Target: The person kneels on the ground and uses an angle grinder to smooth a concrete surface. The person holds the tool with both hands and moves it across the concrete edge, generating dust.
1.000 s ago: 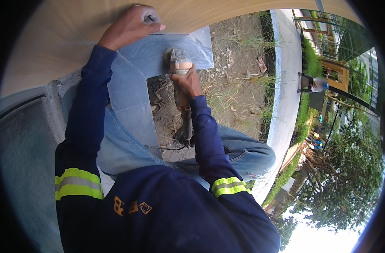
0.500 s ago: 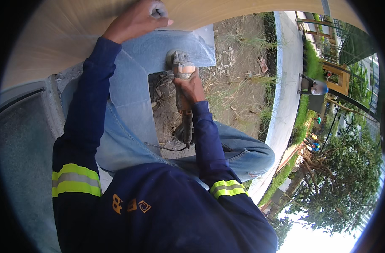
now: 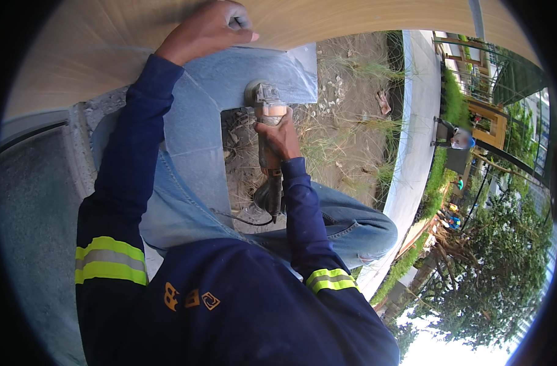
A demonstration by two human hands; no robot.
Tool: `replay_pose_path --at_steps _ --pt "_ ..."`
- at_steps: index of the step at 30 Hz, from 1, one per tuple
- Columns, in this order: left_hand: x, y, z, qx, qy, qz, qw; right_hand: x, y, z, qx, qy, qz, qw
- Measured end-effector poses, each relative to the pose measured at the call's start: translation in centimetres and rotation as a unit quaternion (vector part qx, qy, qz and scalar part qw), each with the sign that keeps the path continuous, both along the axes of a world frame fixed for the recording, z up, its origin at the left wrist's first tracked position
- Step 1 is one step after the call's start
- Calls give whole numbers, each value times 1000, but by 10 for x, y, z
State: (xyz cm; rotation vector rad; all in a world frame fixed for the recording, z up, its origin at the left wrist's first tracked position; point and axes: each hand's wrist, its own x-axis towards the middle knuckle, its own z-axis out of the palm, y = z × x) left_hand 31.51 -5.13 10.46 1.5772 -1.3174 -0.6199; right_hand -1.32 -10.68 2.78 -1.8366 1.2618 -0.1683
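Observation:
My right hand [image 3: 282, 135] is wrapped round the body of an angle grinder [image 3: 270, 160] with an orange-brown housing and black rear end. The grinder's round head lies at the inner corner edge of a grey-blue stone slab [image 3: 196, 152], which is L-shaped and dusty. A cord runs from its rear toward my legs. Higher up, my left hand [image 3: 214, 29] is curled into a loose fist against a tan wood-grained panel [image 3: 327, 18]. Its fingers are coated in pale dust, and a hollow shows inside the curl with no object visible in it.
Bare soil with grass tufts and stone chips [image 3: 339, 104] lies right of the slab. Beyond runs a pale concrete kerb [image 3: 413, 122]. A person [image 3: 458, 138] stands farther off, near greenery. My jeans-clad knee [image 3: 364, 229] is bent close by; a dark glassy surface [image 3: 34, 213] lies left.
The whole view has shifted slightly, so the slab, panel and hands sit a little lower and to the right. The right hand keeps its hold on the angle grinder; the left stays curled.

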Motion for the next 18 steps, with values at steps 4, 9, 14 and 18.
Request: replay_pose_path --at_steps 4,9,14,18 --pt "2 3 -5 7 5 10 1000 42 5 22 23 33 19 999" --pt "6 2 1 19 15 -5 1000 17 -32 -1 5 25 -20 999" --pt "5 5 1 13 -7 6 1000 1 -14 14 13 27 -30 999" --pt "1 6 12 8 -16 12 1000 16 13 15 18 29 8 999"
